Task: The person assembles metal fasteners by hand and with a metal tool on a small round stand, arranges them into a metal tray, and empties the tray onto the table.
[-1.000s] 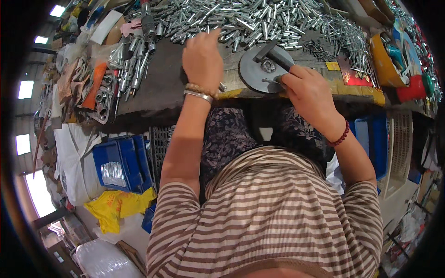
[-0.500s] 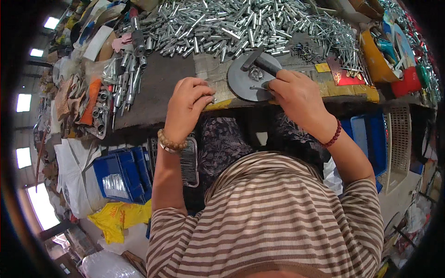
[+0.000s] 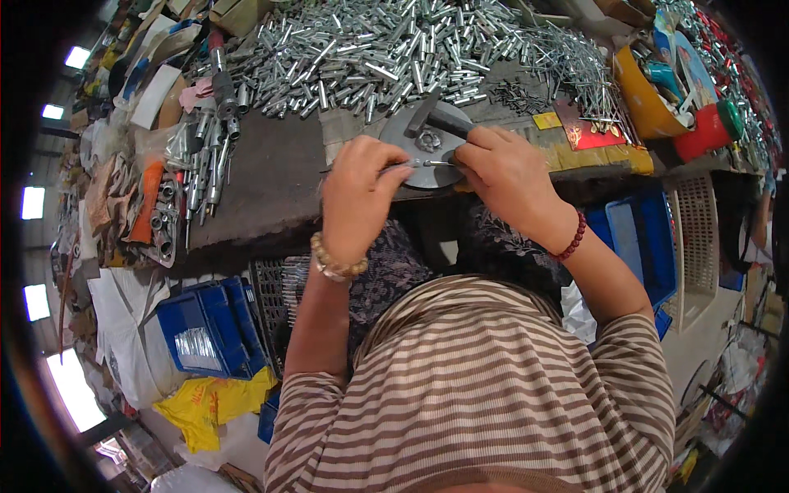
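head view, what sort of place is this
Likely a metal-parts workshop: a heap of shiny metal pieces lies on the workbench, with a hammer on a round plate and blue bins below.

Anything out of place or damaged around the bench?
Two things: the grey disc has a rough patch mid-face, unlike its smoother surround, possibly wear; and a yellow bag lies crumpled by the blue bin, as if dropped.

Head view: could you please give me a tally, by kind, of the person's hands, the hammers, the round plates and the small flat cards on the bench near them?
Hands: 2 (left hand, right hand)
Hammer: 1
Round grey plate: 1
Cards: 2 (red card, yellow card)
Total: 6
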`<state>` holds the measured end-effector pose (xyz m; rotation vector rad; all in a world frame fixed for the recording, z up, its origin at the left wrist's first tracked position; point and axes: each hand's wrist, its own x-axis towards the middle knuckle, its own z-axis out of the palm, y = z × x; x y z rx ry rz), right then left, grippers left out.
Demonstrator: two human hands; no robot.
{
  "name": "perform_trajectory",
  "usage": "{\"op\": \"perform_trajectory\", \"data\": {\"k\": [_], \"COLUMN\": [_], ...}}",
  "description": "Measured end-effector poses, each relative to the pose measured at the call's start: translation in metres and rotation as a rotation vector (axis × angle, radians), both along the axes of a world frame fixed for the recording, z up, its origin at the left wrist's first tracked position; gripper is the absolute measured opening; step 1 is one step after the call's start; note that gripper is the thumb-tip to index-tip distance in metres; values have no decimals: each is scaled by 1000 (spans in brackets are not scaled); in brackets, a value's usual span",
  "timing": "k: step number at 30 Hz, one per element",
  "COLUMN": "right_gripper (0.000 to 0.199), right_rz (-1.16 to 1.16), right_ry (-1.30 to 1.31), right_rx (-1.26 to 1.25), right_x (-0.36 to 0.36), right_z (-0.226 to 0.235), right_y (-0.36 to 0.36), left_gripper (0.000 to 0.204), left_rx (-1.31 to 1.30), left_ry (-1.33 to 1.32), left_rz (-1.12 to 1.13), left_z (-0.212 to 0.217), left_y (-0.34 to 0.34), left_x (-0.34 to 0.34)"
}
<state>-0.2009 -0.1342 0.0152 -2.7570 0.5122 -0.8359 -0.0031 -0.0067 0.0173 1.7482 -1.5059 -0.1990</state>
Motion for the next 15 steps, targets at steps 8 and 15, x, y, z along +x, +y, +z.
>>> {"op": "perform_trajectory", "data": {"k": [8, 15], "right_gripper": [17, 9], "right_rz": [12, 43], "right_ry": [-2, -56], "right_rx": [4, 55], "right_x": [-3, -2], "right_z": [-3, -4], "right_y": [-7, -10], "left_gripper": [15, 14], "left_rx": [84, 95], "left_ry": [71, 67], "left_rz": [-23, -43], "left_z": [-10, -9], "left_y": [-4, -2], "left_x": [-2, 1]}}
